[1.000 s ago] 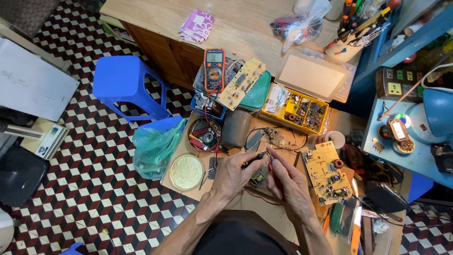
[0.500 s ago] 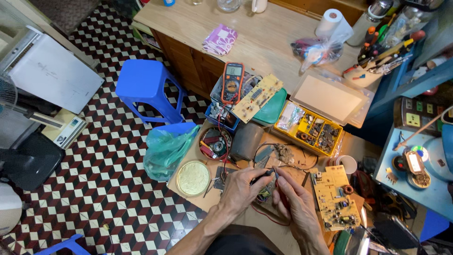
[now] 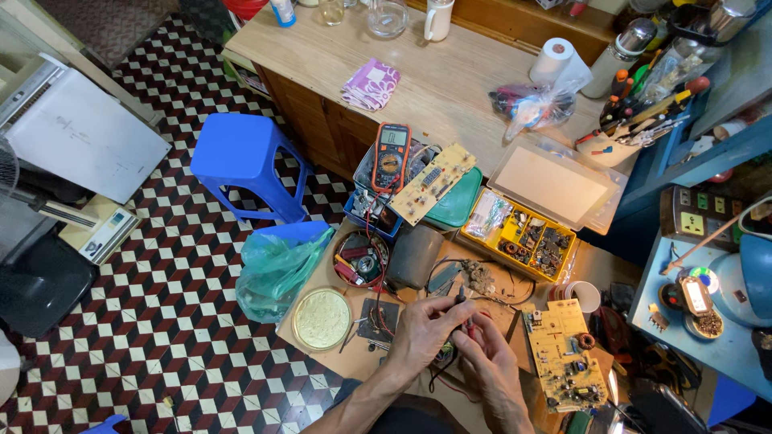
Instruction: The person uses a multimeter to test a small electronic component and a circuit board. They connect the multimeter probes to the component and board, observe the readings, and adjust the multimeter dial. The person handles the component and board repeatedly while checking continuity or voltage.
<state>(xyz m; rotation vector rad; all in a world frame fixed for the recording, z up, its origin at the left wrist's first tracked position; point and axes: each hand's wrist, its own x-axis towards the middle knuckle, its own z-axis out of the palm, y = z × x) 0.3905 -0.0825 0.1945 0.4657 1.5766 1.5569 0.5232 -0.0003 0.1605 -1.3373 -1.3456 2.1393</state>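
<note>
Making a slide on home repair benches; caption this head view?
Both hands, left hand and right hand, hold probes beside a circuit board.

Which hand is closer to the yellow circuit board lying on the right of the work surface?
Right. The right hand lies just left of the yellow circuit board; the left hand is farther left, beyond the right hand.

a low wooden surface (image 3: 322, 358) carries a round tin lid (image 3: 321, 319) at its left edge, a bowl of parts (image 3: 361, 259) behind it, and a yellow circuit board (image 3: 564, 357) at its right edge.
</note>
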